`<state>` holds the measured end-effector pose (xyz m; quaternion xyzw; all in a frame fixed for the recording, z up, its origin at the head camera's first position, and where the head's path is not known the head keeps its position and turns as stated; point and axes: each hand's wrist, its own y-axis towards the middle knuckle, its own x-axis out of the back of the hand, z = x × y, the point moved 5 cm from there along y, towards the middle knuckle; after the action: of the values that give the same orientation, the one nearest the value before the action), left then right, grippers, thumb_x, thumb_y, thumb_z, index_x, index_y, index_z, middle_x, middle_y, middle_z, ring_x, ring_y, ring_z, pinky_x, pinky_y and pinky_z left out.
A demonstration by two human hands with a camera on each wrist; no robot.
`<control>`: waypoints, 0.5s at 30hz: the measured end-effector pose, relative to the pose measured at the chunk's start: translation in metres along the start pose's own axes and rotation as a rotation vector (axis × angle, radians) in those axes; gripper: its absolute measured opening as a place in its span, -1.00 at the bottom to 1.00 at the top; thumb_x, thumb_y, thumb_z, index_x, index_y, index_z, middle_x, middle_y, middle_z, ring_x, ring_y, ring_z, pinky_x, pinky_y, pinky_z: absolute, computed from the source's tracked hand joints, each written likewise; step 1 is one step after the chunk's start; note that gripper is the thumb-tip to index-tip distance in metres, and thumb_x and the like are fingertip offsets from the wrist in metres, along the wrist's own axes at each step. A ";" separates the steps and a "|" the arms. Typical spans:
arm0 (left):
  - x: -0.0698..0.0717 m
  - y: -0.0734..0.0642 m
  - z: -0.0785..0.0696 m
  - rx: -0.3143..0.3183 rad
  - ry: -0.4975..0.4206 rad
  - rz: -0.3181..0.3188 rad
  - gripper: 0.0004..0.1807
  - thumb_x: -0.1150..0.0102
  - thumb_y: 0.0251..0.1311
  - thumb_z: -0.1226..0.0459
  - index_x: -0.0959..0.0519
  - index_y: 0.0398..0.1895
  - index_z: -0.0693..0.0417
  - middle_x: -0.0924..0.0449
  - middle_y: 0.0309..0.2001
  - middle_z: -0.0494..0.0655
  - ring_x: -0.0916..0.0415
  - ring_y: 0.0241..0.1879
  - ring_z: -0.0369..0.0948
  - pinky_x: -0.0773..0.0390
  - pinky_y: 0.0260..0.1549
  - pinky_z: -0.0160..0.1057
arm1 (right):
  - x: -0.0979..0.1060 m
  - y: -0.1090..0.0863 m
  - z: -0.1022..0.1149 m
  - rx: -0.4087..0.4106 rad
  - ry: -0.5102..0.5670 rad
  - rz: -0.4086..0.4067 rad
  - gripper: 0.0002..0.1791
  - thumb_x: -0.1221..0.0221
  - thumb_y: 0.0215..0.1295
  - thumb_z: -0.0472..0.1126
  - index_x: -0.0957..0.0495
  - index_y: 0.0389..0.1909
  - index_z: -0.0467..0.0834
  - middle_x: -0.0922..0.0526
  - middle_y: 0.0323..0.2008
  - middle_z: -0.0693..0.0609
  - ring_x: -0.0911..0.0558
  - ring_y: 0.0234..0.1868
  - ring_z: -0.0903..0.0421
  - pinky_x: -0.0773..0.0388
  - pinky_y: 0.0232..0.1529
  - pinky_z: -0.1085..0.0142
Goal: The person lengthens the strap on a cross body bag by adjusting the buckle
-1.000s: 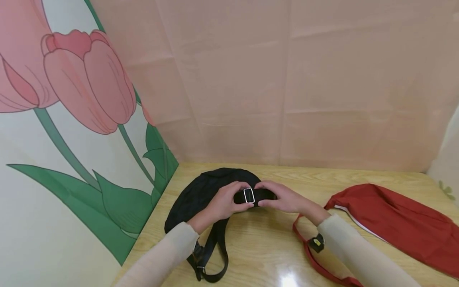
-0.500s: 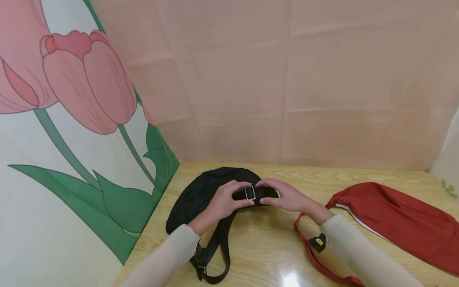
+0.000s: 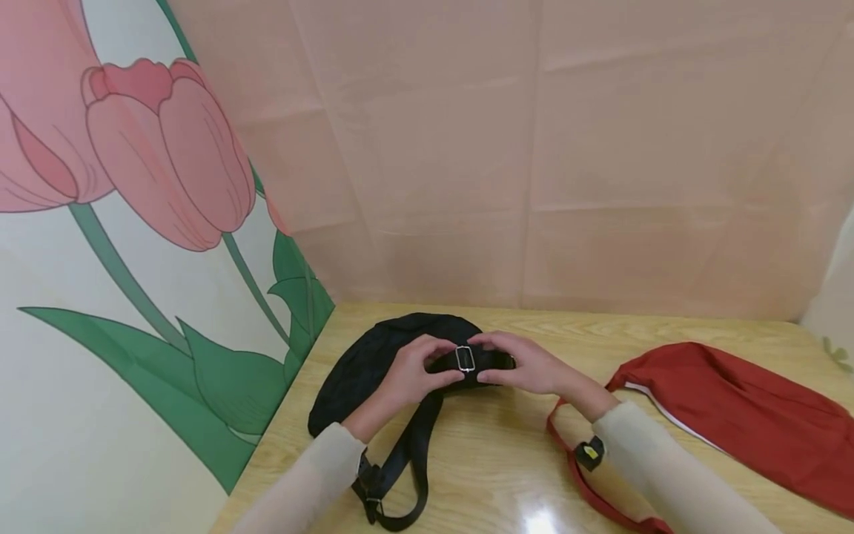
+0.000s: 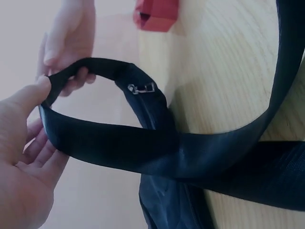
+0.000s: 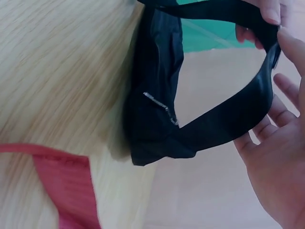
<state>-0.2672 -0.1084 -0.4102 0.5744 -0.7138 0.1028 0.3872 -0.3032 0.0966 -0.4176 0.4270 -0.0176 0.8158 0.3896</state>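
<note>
A black waist bag (image 3: 367, 371) lies at the back left of the wooden table. Its black strap (image 4: 109, 145) is raised in a loop between both hands, with a silver metal slider (image 3: 465, 359) facing me. Just left of that slider my left hand (image 3: 412, 369) pinches the strap between thumb and fingers. My right hand (image 3: 531, 366) grips the strap on the slider's other side, thumb below and fingers above. In the right wrist view a zipper pull (image 5: 162, 108) shows on the bag. The strap's lower loop (image 3: 422, 475) hangs toward me, ending near a black plastic buckle (image 3: 369, 475).
A red bag (image 3: 734, 415) with a white-edged seam lies on the right of the table (image 3: 487, 460). Its red strap (image 3: 594, 497) and black buckle (image 3: 590, 452) lie beside my right forearm. A tulip-printed sheet (image 3: 167, 148) stands left, a pinkish backdrop (image 3: 534, 148) behind.
Both hands stay at the slider. Their fingers have shifted slightly left along the strap, and the slider's tilt differs a little. The black bag and the red bag lie as before.
</note>
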 end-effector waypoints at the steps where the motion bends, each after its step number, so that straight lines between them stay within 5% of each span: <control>1: 0.000 0.000 0.000 -0.001 -0.015 -0.005 -0.52 -0.51 0.09 0.11 -0.65 0.07 0.05 -0.62 0.00 -0.04 -0.60 0.01 -0.16 -0.59 0.06 -0.21 | 0.000 0.001 0.002 0.016 -0.006 0.001 -0.35 -0.35 0.30 0.09 -0.46 0.33 -0.07 -0.62 0.14 0.04 -0.62 0.13 0.05 -0.51 0.15 -0.05; 8: -0.002 -0.004 0.000 -0.017 -0.112 -0.018 -0.50 -0.51 0.07 0.18 -0.63 0.08 0.10 -0.64 0.03 -0.01 -0.62 0.03 -0.17 -0.59 0.07 -0.22 | -0.002 0.005 0.012 0.074 -0.013 0.018 -0.45 -0.35 0.31 0.03 -0.51 0.25 -0.09 -0.62 0.06 0.06 -0.65 0.07 0.03 -0.55 0.11 0.03; 15: -0.002 -0.006 0.000 -0.073 -0.115 -0.032 -0.54 -0.52 0.10 0.26 -0.56 0.05 0.11 -0.65 -0.01 -0.05 -0.63 -0.01 -0.16 -0.62 0.03 -0.19 | -0.003 0.005 0.016 0.112 -0.034 0.017 -0.49 -0.36 0.32 -0.04 -0.51 0.21 -0.11 -0.63 0.03 0.05 -0.64 0.03 0.10 -0.55 0.09 0.04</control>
<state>-0.2612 -0.1086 -0.4131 0.5763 -0.7289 0.0370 0.3678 -0.2945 0.0855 -0.4081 0.4618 0.0179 0.8114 0.3580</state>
